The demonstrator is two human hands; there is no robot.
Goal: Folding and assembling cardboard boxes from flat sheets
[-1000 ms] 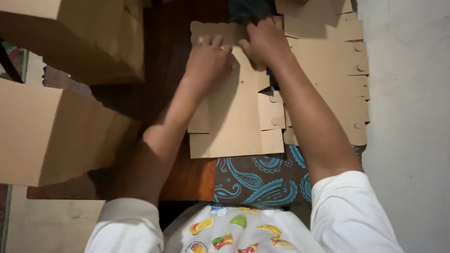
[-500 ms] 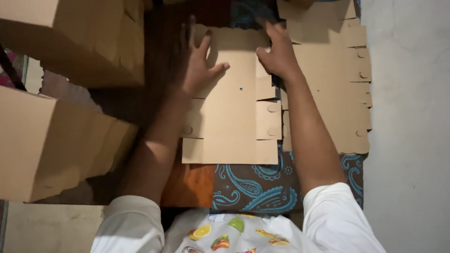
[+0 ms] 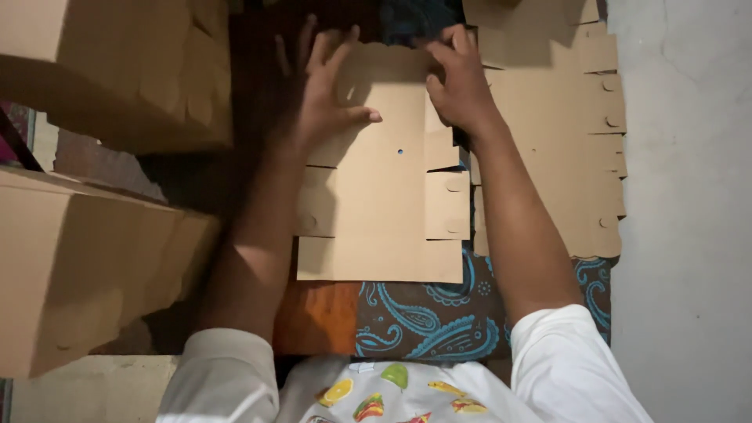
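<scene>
Down the left side: two assembled plain brown cardboard boxes, upper box [image 3: 117,70] and lower box [image 3: 86,274], matte, no labels visible. On the right, a stack of flat die-cut blanks [image 3: 564,157], same brown card, with tabbed edges and small half-round cuts, lying against a pale grey wall [image 3: 689,219].

Centre: one flat box blank [image 3: 384,196], unfolded, side flaps with round notches, one small hole near its middle. It lies on a paisley cloth [image 3: 423,313], brown and orange with teal pattern, which shows below its near edge.

Left hand [image 3: 321,94]: grip open, fingers spread flat, palm pressing the blank's upper-left part, thumb pointing right across the panel. Nothing clasped.

Right hand [image 3: 462,86]: fingers curled over the blank's top-right edge, pinching the card there; how tight, cannot tell.

Both hands sit at the far end of the blank; near end is free. White sleeves, fruit-print shirt at bottom.
</scene>
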